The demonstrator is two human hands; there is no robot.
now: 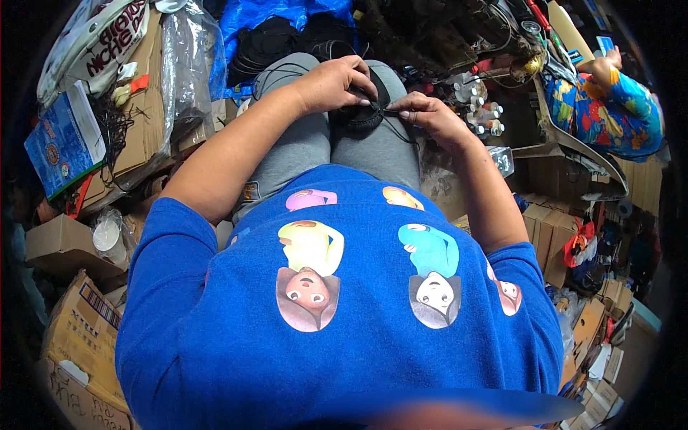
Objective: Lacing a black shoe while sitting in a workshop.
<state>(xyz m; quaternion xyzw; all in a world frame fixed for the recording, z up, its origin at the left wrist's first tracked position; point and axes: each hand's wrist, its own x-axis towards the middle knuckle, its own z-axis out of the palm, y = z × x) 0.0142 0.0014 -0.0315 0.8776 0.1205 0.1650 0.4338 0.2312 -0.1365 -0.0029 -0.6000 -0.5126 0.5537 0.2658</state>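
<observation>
A black, rounded piece [358,120] that looks like soft shoe material rests on my grey-trousered lap. My left hand [338,82] is closed on its upper edge, with fingertips bent down near the middle. Close by on the right, my right hand [432,118] pinches a thin black cord [389,112] that runs to the piece. Loose cord hangs below the right fingers over my thigh. Another black strand crosses my left thigh. The exact kind of the black piece cannot be made out.
Beyond my knees lie black pieces [264,46] on a blue plastic sheet [236,18]. Small bottles [487,115] stand at the right. Another person's arm in a bright patterned sleeve [605,107] is at the far right. Cardboard boxes [64,247] and a blue booklet [64,143] are at left.
</observation>
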